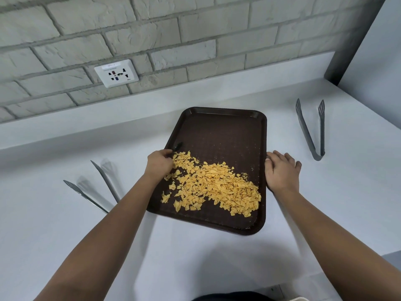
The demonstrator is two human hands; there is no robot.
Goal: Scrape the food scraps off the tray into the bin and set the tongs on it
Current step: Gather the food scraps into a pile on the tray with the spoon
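A dark brown tray (225, 135) lies at the centre of the frame on a white counter (65, 224), yellow food scraps (217, 185) heaped over its lower half. The left hand (159, 162) curls around a small black tool (177, 147) at the heap's upper-left edge. The right hand (282, 170) rests with relaxed fingers on the tray's right rim. Grey tongs (312, 131) lie apart at right, and more tongs (97, 187) at lower left.

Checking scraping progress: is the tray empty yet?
Not empty. A pile of yellow scraps covers the near half of the tray.
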